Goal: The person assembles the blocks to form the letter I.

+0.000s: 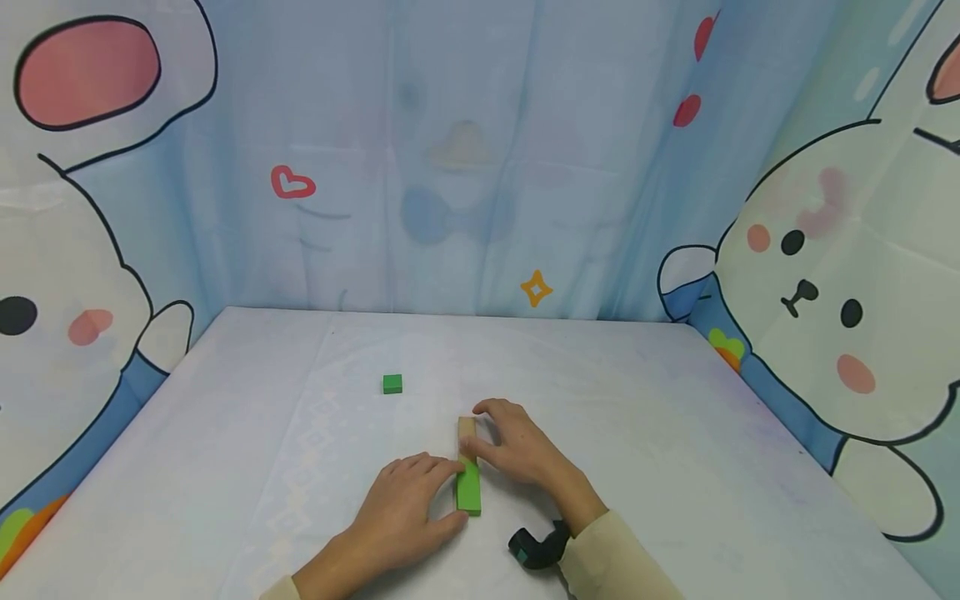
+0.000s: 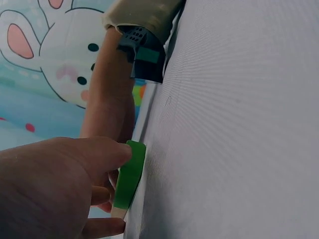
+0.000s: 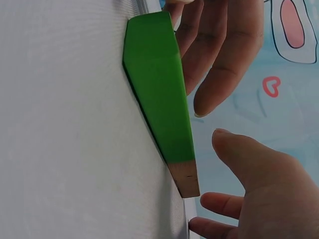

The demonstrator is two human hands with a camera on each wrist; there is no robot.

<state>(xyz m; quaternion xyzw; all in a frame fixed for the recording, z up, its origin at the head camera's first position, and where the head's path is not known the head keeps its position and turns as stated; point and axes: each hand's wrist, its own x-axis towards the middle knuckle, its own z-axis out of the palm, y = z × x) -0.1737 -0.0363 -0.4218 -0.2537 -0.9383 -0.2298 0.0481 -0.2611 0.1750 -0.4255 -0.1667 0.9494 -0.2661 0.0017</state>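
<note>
A long green block [image 1: 468,493] lies on the white table, pointing away from me. A narrower wood-coloured piece [image 1: 467,427] continues in line from its far end. My left hand [image 1: 405,504] holds the green block from the left, thumb at its near end and index finger near the join. The left thumb overlaps the block's near end in the left wrist view. My right hand [image 1: 522,446] hovers around the wood-coloured piece with thumb and fingers spread; its thumb overlaps that piece from above. In the right wrist view the right thumb [image 3: 239,152] stands apart from the green block [image 3: 159,89].
A small green block [image 1: 392,384] sits farther back, left of the long one. A black wrist-worn device [image 1: 538,546] is at my right sleeve. Curtains with cartoon rabbits [image 1: 817,292] enclose the table's back and sides.
</note>
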